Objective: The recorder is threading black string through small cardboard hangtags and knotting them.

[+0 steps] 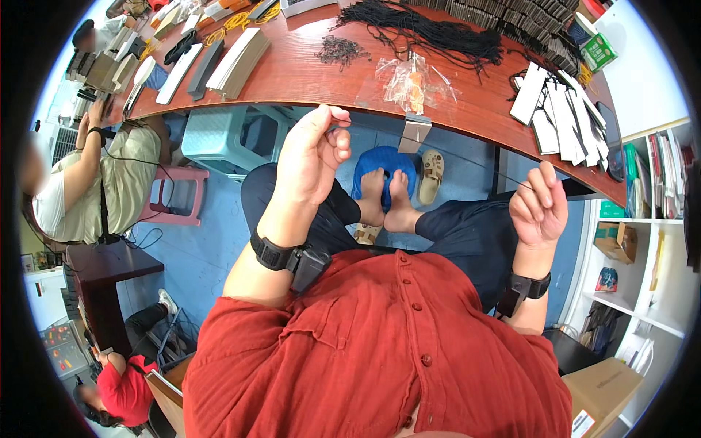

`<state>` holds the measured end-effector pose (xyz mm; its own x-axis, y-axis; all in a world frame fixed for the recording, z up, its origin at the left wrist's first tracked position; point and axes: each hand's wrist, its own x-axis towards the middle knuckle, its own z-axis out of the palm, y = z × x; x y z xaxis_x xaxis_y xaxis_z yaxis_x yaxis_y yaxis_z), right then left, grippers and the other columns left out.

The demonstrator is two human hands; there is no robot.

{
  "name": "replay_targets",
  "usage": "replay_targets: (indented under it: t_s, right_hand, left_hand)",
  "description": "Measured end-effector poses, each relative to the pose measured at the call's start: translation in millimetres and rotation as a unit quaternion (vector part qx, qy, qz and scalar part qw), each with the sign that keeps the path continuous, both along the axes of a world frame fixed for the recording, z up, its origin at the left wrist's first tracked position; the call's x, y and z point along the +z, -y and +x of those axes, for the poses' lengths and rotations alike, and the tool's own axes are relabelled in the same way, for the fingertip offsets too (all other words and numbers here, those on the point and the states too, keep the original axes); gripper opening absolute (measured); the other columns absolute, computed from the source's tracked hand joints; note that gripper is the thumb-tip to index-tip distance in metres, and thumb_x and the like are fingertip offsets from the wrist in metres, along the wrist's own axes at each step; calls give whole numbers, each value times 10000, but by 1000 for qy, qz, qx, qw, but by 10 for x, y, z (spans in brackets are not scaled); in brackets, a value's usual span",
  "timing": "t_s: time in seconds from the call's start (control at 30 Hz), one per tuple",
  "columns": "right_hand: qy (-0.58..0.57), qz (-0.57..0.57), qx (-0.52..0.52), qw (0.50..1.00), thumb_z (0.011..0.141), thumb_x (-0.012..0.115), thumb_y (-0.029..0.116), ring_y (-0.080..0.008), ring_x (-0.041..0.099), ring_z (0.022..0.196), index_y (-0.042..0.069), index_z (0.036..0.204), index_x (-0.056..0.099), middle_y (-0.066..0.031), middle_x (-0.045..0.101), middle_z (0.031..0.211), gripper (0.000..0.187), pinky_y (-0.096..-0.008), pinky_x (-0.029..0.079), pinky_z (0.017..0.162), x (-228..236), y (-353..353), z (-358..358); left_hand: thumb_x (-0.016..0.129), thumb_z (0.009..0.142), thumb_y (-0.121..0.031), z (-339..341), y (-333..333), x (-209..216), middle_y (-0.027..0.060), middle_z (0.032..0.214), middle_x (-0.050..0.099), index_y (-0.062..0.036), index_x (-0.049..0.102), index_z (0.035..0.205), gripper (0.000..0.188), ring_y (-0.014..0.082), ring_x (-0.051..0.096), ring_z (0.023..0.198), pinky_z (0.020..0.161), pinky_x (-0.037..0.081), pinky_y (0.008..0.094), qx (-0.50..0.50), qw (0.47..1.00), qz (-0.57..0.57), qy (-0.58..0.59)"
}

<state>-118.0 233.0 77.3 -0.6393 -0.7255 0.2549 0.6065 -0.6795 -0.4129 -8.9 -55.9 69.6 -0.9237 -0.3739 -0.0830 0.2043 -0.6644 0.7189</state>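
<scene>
A thin black cord [491,171] runs taut across my lap, below the front edge of the table. Its left end reaches my left hand [315,157], whose thumb and fingers are pinched on it. At the other end my right hand [540,208] is closed on the cord, fingers curled. Between the hands a small greyish card tag [414,134] hangs from the cord near the table edge, seemingly several layers thick. Just behind the tag a crumpled clear plastic bag [415,84] lies on the table.
On the red-brown table [307,77] lie a bundle of black cords [431,33], small black pieces [340,51], white strung tags [558,117] and a stack of card strips [239,62]. A phone [612,139] rests at the right edge. A seated person [124,179] works at left near stools.
</scene>
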Motion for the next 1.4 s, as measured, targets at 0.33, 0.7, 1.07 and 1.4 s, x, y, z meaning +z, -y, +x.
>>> replay_targets:
  t_s: [0.33, 0.7, 1.07, 1.4]
  right_hand:
    - [-185, 380, -93, 902, 830, 594, 73, -31, 495, 702, 13, 880, 583, 19, 564, 788, 79, -171, 395, 617, -84, 782, 454]
    - [-134, 387, 0, 912, 833, 586, 80, -40, 497, 710, 20, 851, 581, 8, 574, 800, 63, -181, 405, 635, -149, 772, 461]
    - [-54, 375, 31, 925, 883, 514, 120, -79, 532, 583, 18, 942, 545, -21, 555, 720, 121, -196, 433, 487, -113, 853, 483]
    - [-179, 438, -33, 880, 836, 586, 93, -48, 489, 561, -2, 855, 586, -5, 525, 754, 98, -180, 410, 496, -147, 784, 504]
  left_hand:
    - [601, 822, -84, 59, -507, -56, 12, 786, 564, 1, 650, 946, 158, 59, 490, 619, 566, 406, 184, -135, 939, -307, 77]
    - [584, 829, -91, 79, -502, -57, 4, 752, 586, 7, 633, 973, 181, 61, 490, 624, 578, 395, 191, -176, 965, -170, 94]
    - [660, 753, -34, 56, -542, -174, 4, 774, 501, -19, 671, 858, 107, 82, 456, 722, 624, 369, 206, -55, 933, -355, 36]
    - [635, 786, -213, -509, 330, 87, 54, 731, 596, -29, 648, 823, 188, 116, 556, 637, 621, 450, 244, 192, 682, -691, 144]
